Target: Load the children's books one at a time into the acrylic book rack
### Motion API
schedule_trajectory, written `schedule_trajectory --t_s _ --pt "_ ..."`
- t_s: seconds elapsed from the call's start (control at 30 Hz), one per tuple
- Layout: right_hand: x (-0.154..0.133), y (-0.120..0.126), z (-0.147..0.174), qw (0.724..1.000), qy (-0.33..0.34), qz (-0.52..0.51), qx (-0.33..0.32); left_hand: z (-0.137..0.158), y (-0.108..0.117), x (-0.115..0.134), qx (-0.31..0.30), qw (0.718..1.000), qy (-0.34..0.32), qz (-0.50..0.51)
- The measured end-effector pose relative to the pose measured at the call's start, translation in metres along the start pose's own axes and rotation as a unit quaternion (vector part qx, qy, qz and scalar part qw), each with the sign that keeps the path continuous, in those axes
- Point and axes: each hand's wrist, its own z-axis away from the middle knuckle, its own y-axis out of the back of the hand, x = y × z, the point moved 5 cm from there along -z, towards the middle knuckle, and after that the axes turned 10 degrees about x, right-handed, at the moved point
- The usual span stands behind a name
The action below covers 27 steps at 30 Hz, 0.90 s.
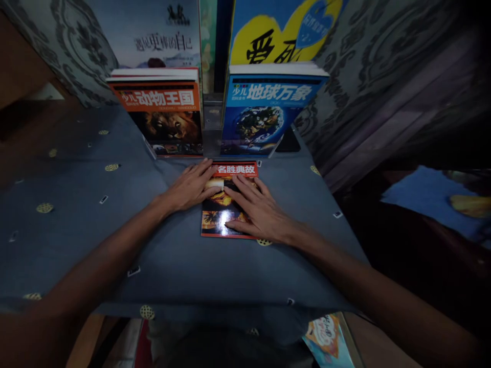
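A closed book with a red title band and dark picture cover lies flat on the cloth-covered table, its front facing up. My left hand rests at its upper left edge, fingers stretched out toward the title. Flat across the right half of the cover lies my right hand, its fingers and thumb spread. Neither hand is wrapped round anything. Part of the cover is hidden under the fingers, and light glares off its lower middle.
Behind stand an orange lion book and a blue globe book, with taller books at their backs. A dark flat object lies beside the blue one. Patterned curtains hang behind. Below the table's front edge is another colourful book.
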Motion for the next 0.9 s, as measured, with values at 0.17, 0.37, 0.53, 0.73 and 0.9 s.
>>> schedule_trajectory --t_s 0.17,0.37,0.53,0.73,0.9 --pt "0.005 -0.001 0.0 0.999 -0.016 -0.03 0.021 0.002 0.003 0.003 -0.006 1.0 -0.004 -0.022" --pt "0.029 0.004 -0.004 0.98 -0.095 -0.132 0.114 0.001 0.011 0.02 0.029 0.998 -0.051 -0.025" --pt "0.053 0.011 -0.007 0.945 -0.159 -0.243 0.154 0.001 0.016 0.028 0.055 0.995 -0.076 0.045" --pt "0.064 0.016 -0.007 0.906 -0.19 -0.33 0.182 0.003 0.022 0.043 0.064 0.99 -0.105 0.063" --pt "0.065 0.018 -0.007 0.905 -0.197 -0.321 0.198 0.003 0.022 0.058 0.035 0.986 -0.126 0.101"
